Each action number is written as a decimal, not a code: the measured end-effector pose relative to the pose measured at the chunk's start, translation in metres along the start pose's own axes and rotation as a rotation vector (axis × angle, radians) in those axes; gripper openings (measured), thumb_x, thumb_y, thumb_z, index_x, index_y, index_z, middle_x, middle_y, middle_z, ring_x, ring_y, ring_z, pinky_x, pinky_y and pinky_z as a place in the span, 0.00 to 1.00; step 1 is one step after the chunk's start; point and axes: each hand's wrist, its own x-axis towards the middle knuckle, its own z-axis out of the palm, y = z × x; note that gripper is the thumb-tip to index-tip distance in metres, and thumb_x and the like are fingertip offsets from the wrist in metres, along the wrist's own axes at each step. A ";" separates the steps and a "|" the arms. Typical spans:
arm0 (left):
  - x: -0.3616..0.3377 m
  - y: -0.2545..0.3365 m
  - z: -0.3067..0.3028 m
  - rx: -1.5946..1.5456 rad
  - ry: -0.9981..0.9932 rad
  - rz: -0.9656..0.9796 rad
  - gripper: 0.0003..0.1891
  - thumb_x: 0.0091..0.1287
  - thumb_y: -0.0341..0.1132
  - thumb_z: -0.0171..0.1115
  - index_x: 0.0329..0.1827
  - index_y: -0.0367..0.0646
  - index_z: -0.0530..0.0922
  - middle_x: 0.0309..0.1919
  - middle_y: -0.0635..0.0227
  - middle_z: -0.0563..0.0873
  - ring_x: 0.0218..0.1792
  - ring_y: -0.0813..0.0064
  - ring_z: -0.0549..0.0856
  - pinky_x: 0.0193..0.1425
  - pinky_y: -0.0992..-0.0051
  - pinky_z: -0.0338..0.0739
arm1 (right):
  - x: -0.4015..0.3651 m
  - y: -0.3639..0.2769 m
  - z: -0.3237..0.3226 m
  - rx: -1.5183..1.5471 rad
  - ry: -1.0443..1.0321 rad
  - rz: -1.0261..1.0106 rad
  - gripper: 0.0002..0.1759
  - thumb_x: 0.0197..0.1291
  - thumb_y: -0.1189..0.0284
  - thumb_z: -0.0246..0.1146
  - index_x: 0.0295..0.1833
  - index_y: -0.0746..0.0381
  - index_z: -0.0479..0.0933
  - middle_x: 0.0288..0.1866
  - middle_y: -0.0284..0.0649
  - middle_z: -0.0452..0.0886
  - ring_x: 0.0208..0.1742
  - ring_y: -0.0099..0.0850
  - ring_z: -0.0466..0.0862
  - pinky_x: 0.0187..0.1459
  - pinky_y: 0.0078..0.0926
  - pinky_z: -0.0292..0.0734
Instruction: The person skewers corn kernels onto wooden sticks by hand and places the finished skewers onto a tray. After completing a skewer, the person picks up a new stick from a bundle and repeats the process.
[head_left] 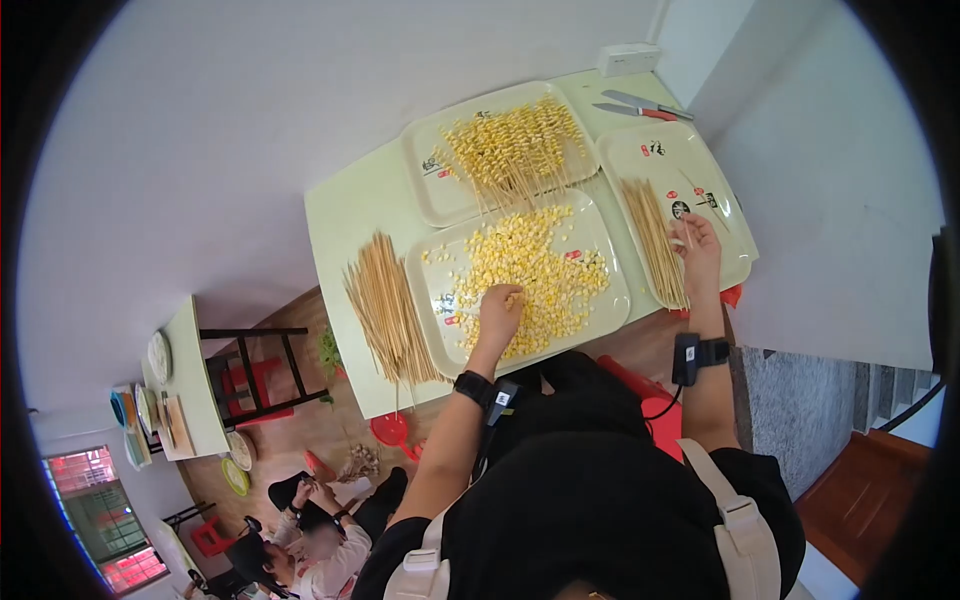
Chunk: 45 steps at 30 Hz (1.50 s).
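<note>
My left hand (500, 314) is over the front tray (433, 330), its fingers curled down at a spread of loose yellow corn kernels (530, 260). Whatever those fingertips pinch is too small or hidden to tell. On the right, my right hand (699, 245) is above the right-hand tray (738, 215), thumb and fingers drawn together. I cannot make out what is between them. Just left of that hand, a bundle of bamboo skewers (652, 245) lies on the tray. A single skewer (706, 200) lies beyond the hand.
Skewers threaded with kernels (515, 145) fill the back tray (425, 190). A big pile of bare skewers (385, 310) lies at the table's left. Knives (640, 107) rest at the far right corner. A seated person (320, 545) is at lower left, near a red basin (390, 430).
</note>
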 end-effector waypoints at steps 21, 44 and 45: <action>0.025 0.011 0.029 0.363 -0.015 0.081 0.04 0.46 0.31 0.61 0.24 0.42 0.77 0.27 0.60 0.76 0.33 0.60 0.76 0.38 0.66 0.72 | -0.047 0.024 -0.029 0.280 0.051 0.158 0.10 0.59 0.66 0.54 0.33 0.63 0.71 0.23 0.34 0.73 0.22 0.20 0.71 0.26 0.16 0.67; 0.019 0.047 -0.070 -1.341 -0.023 -0.589 0.08 0.60 0.30 0.55 0.41 0.40 0.74 0.35 0.66 0.81 0.35 0.79 0.81 0.30 0.86 0.74 | -0.080 0.007 0.070 0.115 -0.537 0.034 0.13 0.60 0.67 0.51 0.40 0.67 0.72 0.31 0.40 0.79 0.28 0.19 0.74 0.32 0.15 0.70; 0.017 0.047 -0.073 -1.321 0.015 -0.596 0.08 0.60 0.30 0.55 0.41 0.39 0.74 0.36 0.65 0.81 0.35 0.78 0.81 0.30 0.85 0.74 | -0.080 0.006 0.074 0.107 -0.558 0.039 0.13 0.60 0.67 0.51 0.40 0.67 0.72 0.31 0.40 0.79 0.28 0.19 0.74 0.32 0.15 0.69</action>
